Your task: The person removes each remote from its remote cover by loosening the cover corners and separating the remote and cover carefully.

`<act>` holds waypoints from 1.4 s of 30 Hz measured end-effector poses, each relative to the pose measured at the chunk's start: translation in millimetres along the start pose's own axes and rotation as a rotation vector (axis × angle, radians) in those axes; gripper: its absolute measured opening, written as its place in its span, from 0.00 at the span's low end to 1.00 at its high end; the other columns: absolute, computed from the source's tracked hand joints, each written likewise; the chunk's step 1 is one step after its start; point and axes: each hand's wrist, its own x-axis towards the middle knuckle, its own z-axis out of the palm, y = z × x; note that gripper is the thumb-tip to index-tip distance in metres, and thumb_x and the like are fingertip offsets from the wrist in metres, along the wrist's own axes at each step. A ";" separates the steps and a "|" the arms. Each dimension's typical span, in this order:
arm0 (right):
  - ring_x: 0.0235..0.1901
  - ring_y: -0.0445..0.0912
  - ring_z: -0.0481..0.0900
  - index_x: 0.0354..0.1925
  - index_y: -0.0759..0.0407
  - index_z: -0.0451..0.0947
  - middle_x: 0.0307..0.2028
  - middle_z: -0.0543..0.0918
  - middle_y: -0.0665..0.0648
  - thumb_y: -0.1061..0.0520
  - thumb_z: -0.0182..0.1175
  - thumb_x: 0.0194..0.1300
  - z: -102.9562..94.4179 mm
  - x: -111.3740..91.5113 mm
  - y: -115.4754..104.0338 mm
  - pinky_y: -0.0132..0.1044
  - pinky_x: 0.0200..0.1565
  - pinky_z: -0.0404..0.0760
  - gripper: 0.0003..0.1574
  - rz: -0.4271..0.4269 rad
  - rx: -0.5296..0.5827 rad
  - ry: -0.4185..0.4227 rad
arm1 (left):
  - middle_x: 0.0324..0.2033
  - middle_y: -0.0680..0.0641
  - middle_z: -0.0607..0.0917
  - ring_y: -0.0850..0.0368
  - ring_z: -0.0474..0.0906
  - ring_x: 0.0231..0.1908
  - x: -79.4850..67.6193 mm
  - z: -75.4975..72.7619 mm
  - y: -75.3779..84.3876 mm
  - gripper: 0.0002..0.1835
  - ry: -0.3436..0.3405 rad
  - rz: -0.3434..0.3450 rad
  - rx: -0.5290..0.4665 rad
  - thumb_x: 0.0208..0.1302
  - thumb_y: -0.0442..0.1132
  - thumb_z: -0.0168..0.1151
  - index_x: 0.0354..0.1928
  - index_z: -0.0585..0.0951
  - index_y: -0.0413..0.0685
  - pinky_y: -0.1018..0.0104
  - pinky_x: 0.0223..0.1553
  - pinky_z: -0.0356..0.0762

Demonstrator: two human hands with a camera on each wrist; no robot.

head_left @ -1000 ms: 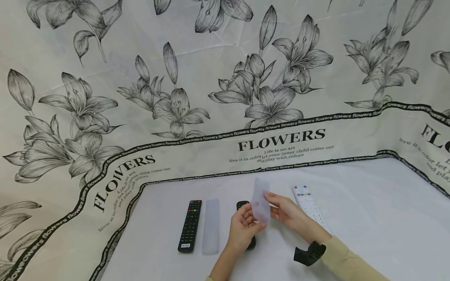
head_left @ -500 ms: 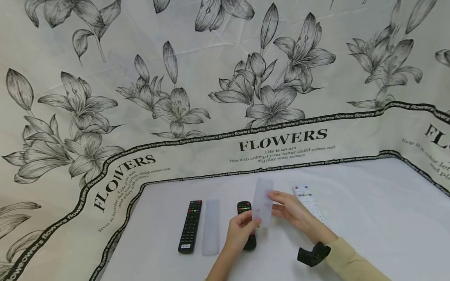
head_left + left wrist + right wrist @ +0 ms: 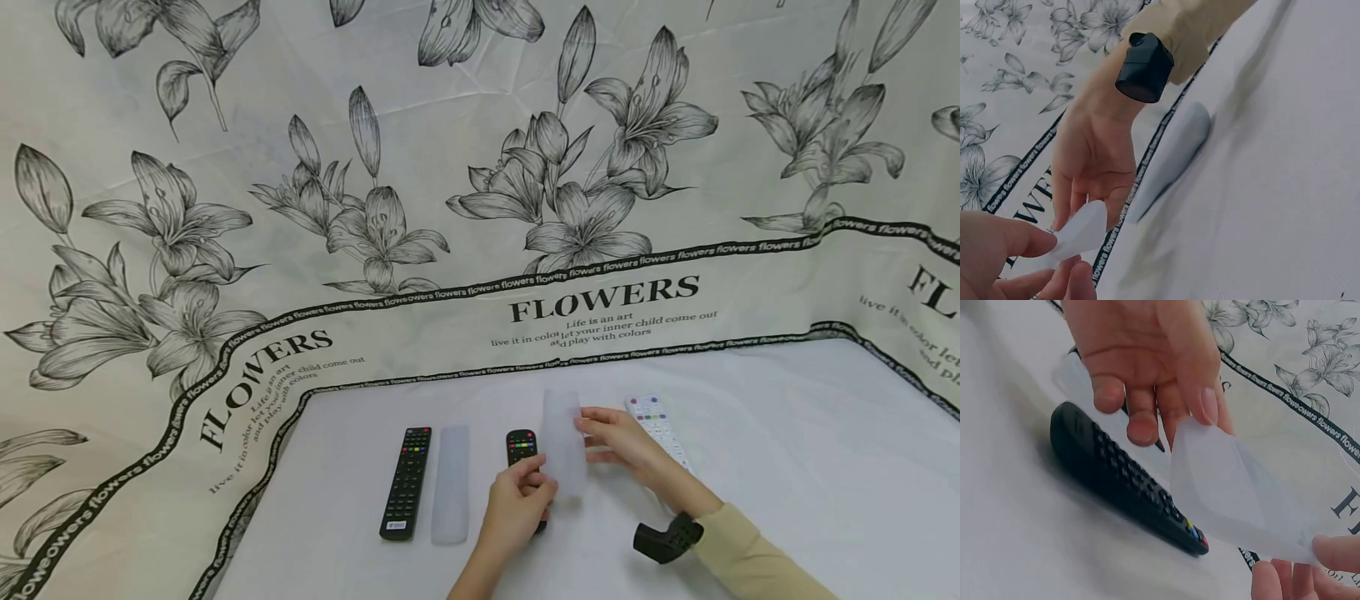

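Note:
In the head view both hands hold a translucent remote cover point(image 3: 564, 437) upright above the table. My left hand point(image 3: 513, 510) pinches its lower left edge between thumb and fingers. Higher up on the opposite edge, my right hand point(image 3: 626, 450) pinches it with thumb and fingertips. Partly behind the left hand lies a black remote point(image 3: 521, 444), its coloured buttons showing at the top. The right wrist view shows this black remote point(image 3: 1119, 472) on the cloth below the cover, which looks thin and flattened there. The right forearm partly hides a white remote point(image 3: 654, 425) lying behind it.
Another black remote point(image 3: 405, 483) lies at the left, with a second translucent cover point(image 3: 450, 485) right beside it. A white cloth point(image 3: 810, 467) covers the table. Behind it rises a flower-printed curtain point(image 3: 420, 108). A black wrist camera point(image 3: 667, 537) juts from the right wrist.
The cover has straightened from a curved, tilted pose and come down slightly. My right hand has shifted a little to the right, and more of the middle black remote's top shows.

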 end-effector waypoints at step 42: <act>0.28 0.44 0.82 0.59 0.78 0.67 0.43 0.83 0.67 0.58 0.56 0.66 5.7 0.6 16.5 0.37 0.29 0.83 0.30 -0.054 -0.365 -0.048 | 0.37 0.44 0.87 0.65 0.81 0.24 -8.3 7.9 21.3 0.15 -0.045 0.067 0.128 0.64 0.34 0.58 0.53 0.80 0.40 0.76 0.22 0.73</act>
